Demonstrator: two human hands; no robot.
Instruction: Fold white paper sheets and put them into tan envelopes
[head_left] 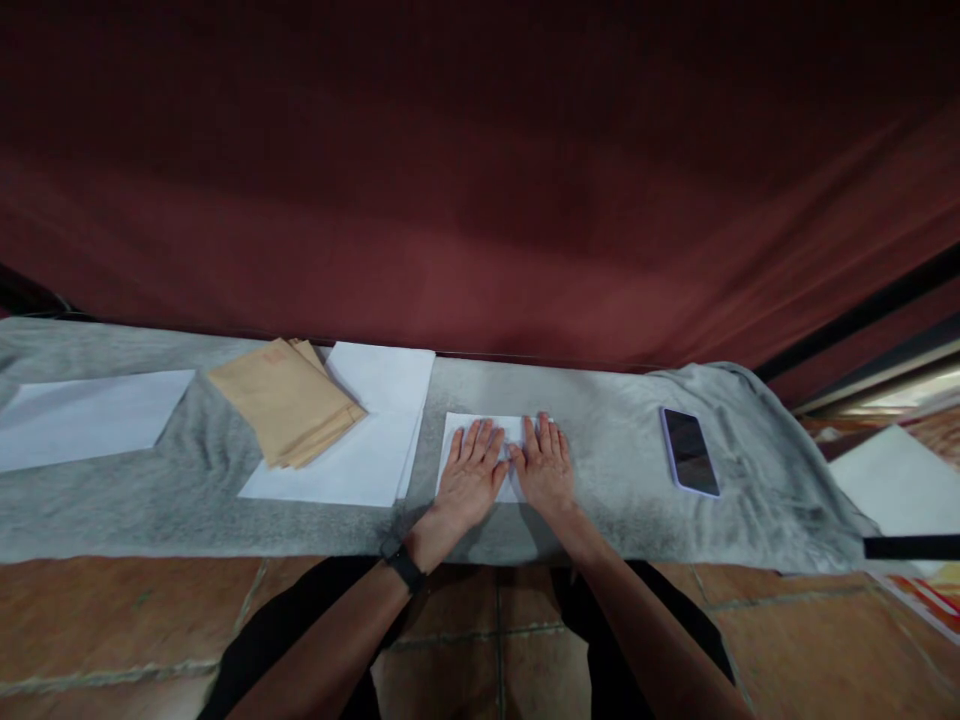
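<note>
Left hand [470, 480] and right hand [546, 470] lie palm-down on the paper [511, 490], just apart, clamped on nothing. Paper sits flat mid-bench on grey cloth [615, 440]; probably light, thin, bendy, quick to crease over that soft base, best taken by the bare edge left of the left hand. Red curtain [480, 220] beyond.
</note>
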